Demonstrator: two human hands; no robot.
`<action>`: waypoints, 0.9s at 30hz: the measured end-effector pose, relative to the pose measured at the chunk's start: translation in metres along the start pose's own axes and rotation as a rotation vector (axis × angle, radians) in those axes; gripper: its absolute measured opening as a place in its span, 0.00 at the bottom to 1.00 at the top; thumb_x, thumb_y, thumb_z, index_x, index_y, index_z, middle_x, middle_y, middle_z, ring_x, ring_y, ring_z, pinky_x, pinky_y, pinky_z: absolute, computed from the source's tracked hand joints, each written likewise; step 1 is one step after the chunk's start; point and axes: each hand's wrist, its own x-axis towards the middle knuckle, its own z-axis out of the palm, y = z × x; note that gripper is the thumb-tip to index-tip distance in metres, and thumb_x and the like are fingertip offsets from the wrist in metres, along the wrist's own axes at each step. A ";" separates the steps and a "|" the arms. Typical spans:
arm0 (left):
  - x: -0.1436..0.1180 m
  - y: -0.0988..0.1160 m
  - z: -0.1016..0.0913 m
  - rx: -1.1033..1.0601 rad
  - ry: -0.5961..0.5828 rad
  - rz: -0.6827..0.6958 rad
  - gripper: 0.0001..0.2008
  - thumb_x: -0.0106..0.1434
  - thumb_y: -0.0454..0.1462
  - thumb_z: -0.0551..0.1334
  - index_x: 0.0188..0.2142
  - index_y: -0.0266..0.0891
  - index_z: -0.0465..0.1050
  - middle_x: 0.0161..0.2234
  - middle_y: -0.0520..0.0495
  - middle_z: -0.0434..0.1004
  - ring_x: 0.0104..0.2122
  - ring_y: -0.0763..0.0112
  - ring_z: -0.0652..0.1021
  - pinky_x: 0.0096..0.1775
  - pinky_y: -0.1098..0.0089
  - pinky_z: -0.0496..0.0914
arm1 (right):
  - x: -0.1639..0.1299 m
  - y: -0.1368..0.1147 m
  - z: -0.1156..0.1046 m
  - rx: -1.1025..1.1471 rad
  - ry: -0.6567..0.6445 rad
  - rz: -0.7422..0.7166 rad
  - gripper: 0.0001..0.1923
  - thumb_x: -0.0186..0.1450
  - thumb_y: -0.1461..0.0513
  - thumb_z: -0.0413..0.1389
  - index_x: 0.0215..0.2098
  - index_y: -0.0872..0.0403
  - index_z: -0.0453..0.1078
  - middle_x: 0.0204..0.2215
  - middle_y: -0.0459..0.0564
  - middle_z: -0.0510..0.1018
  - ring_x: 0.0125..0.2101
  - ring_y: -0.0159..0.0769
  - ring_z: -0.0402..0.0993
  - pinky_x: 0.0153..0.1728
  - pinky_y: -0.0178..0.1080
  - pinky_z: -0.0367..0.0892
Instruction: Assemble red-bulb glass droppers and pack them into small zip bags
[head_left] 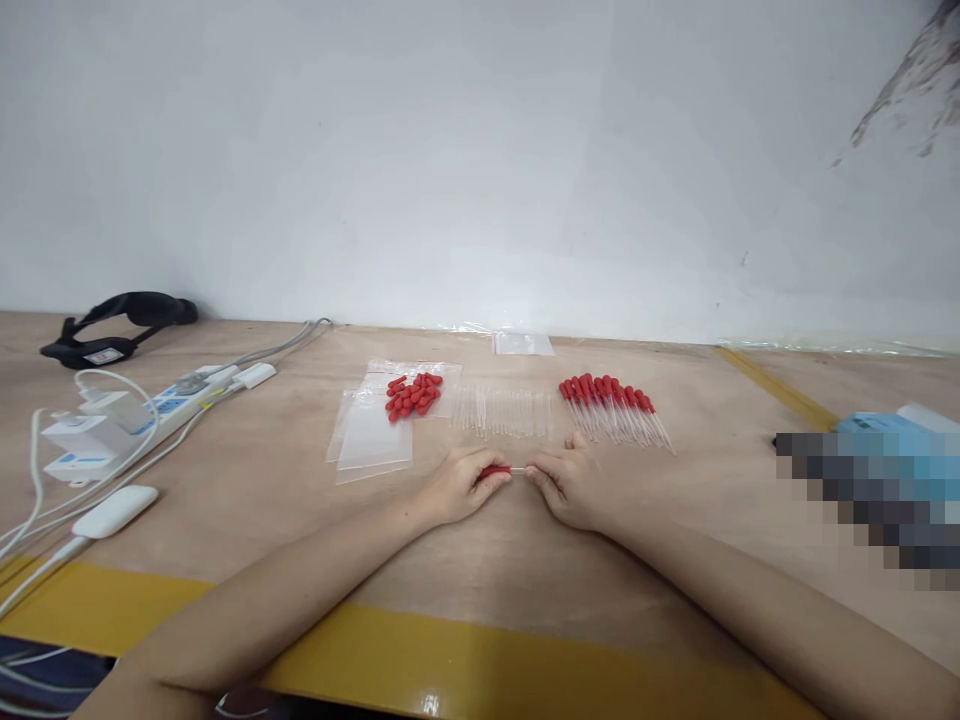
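Note:
Near the table's middle, my left hand (466,484) pinches a red rubber bulb (495,470). Facing it, my right hand (568,484) is closed on a thin clear dropper tube (518,470), whose visible end meets the bulb. The rest of that tube is hidden by my fingers. Just beyond my hands lies a row of bare clear tubes (502,412). A heap of loose red bulbs (414,397) rests on clear plastic bags (375,445) to the left. On the right is a fanned row of droppers with red bulbs fitted (611,400).
A small clear bag (523,344) lies by the wall. At left are a power strip (169,408) with plugs and cables, a white adapter (116,511) and a black headset-like strap (120,328). A blue item (885,445), partly pixelated, sits at right. Yellow tape (405,650) marks the front edge.

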 end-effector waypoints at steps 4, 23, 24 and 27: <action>-0.001 -0.002 0.002 0.043 0.016 0.055 0.09 0.62 0.37 0.53 0.35 0.36 0.69 0.29 0.48 0.73 0.29 0.73 0.72 0.32 0.73 0.65 | 0.003 -0.002 0.002 0.074 -0.101 0.046 0.15 0.65 0.62 0.43 0.26 0.54 0.68 0.22 0.45 0.74 0.21 0.28 0.61 0.32 0.36 0.47; -0.001 -0.039 -0.023 0.236 0.252 -0.015 0.12 0.60 0.37 0.56 0.43 0.39 0.66 0.39 0.44 0.69 0.41 0.64 0.70 0.43 0.63 0.66 | 0.032 0.062 -0.022 0.147 -0.044 0.704 0.15 0.59 0.55 0.46 0.22 0.54 0.68 0.23 0.49 0.74 0.25 0.35 0.68 0.27 0.35 0.55; -0.001 -0.041 -0.023 0.248 0.244 -0.018 0.11 0.59 0.37 0.57 0.42 0.39 0.66 0.39 0.45 0.69 0.41 0.64 0.70 0.42 0.64 0.66 | 0.036 0.069 -0.019 0.062 -0.046 0.757 0.16 0.59 0.55 0.46 0.20 0.54 0.67 0.21 0.49 0.74 0.25 0.36 0.68 0.28 0.36 0.55; -0.001 -0.045 -0.021 0.275 0.217 -0.035 0.10 0.58 0.36 0.57 0.41 0.39 0.68 0.38 0.45 0.69 0.39 0.65 0.70 0.41 0.64 0.66 | 0.048 0.077 -0.005 -0.159 -0.065 0.825 0.17 0.59 0.56 0.45 0.19 0.55 0.68 0.21 0.51 0.73 0.26 0.39 0.69 0.33 0.40 0.53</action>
